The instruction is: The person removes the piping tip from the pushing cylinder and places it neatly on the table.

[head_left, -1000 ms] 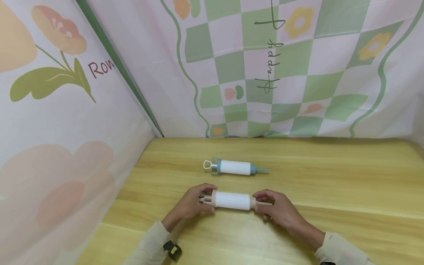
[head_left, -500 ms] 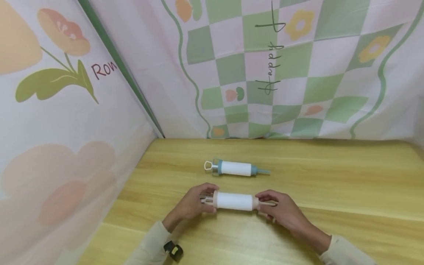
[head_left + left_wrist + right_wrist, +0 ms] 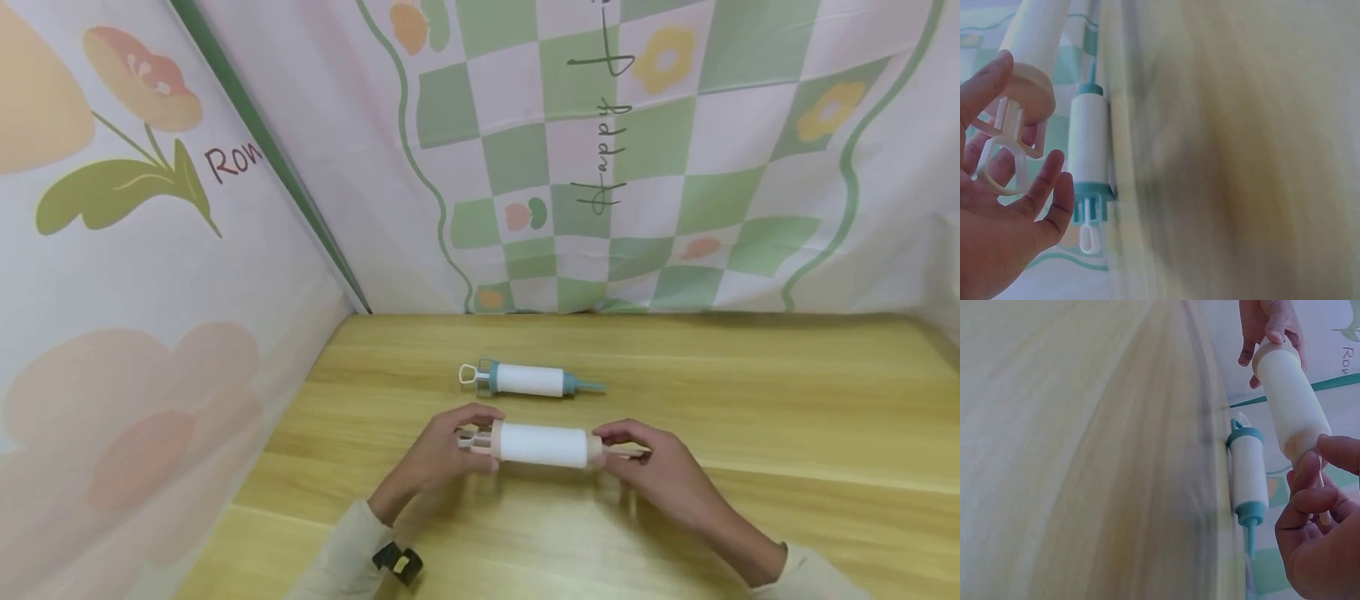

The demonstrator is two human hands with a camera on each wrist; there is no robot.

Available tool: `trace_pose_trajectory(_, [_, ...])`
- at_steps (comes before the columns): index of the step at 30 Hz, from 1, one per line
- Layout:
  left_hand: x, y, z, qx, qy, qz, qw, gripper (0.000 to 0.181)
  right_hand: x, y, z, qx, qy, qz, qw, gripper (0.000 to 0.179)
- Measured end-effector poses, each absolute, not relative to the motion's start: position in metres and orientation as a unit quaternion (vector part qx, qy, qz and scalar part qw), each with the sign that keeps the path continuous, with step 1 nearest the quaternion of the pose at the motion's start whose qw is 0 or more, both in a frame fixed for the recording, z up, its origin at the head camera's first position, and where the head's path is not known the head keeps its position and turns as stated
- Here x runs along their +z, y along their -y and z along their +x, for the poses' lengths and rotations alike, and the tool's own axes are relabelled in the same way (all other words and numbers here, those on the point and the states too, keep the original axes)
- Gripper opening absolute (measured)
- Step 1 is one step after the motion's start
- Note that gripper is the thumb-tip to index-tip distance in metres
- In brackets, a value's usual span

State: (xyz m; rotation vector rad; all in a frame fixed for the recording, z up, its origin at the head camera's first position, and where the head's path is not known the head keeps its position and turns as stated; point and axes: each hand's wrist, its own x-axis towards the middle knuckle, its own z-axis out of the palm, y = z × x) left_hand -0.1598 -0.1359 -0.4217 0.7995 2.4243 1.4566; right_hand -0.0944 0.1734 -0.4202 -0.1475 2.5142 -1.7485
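A syringe-like tube with a white barrel [image 3: 543, 445] and pale pink ends is held level between both hands, raised off the table. My left hand [image 3: 444, 450] holds its collar end, with the thumb on one side and fingers on the other. In the left wrist view, the pink frame and looped pull handle [image 3: 1005, 156] stick out over the palm. At the other end, my right hand [image 3: 663, 467] pinches the pink cap beside the thin nozzle [image 3: 628, 452]. A second such tube, white with teal ends [image 3: 529, 380], lies on the table just beyond.
The wooden table [image 3: 750, 392] runs back to a hanging cloth [image 3: 510, 158] with green and white checks. A flower-printed cloth [image 3: 142, 275] stands along the left side. A black device [image 3: 398, 563] is on the left wrist.
Both hands have raised the pink-ended tube and shifted it to the right and slightly away. The teal-ended tube has stayed in place on the table.
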Motion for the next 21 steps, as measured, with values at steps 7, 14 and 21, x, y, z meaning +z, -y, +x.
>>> trace_pose_trajectory(7, [-0.413,0.124,-0.154,0.511,-0.807,0.278,0.103,0.058,-0.411,-0.189,-0.083,-0.581,-0.811,-0.073,0.017,0.034])
trace_pose_trajectory(14, [-0.405,0.107,-0.146,0.535,-0.785,0.298,0.089,0.061,-0.398,-0.205,-0.071,-0.576,-0.815,-0.067,0.005,0.034])
trace_pose_trajectory(21, [-0.399,0.095,-0.143,0.549,-0.771,0.314,0.072,0.060,-0.388,-0.217,-0.066,-0.556,-0.829,-0.063,-0.015,0.034])
